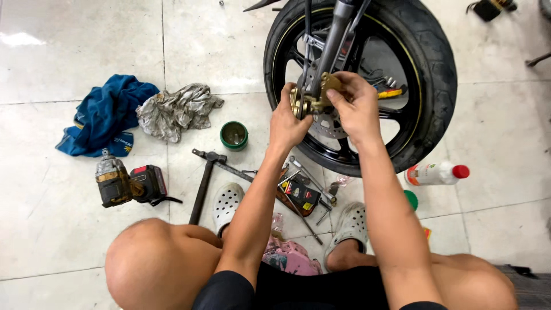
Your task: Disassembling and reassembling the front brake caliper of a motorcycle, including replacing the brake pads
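Note:
A black motorcycle wheel (436,86) with a yellow rim stripe stands upright at the top of the head view, with the fork leg (336,40) running down to the hub. A gold brake caliper (321,95) sits over the brake disc (330,123). My left hand (287,117) grips the caliper's left side. My right hand (356,106) holds its right side, fingers curled over the top. Both forearms reach forward from my squatting knees.
On the tiled floor lie a blue cloth (106,115), a grey rag (175,109), a green tin (234,135), an impact wrench (129,183), a hammer (202,186), several hand tools (301,192) and a white bottle with a red cap (436,172).

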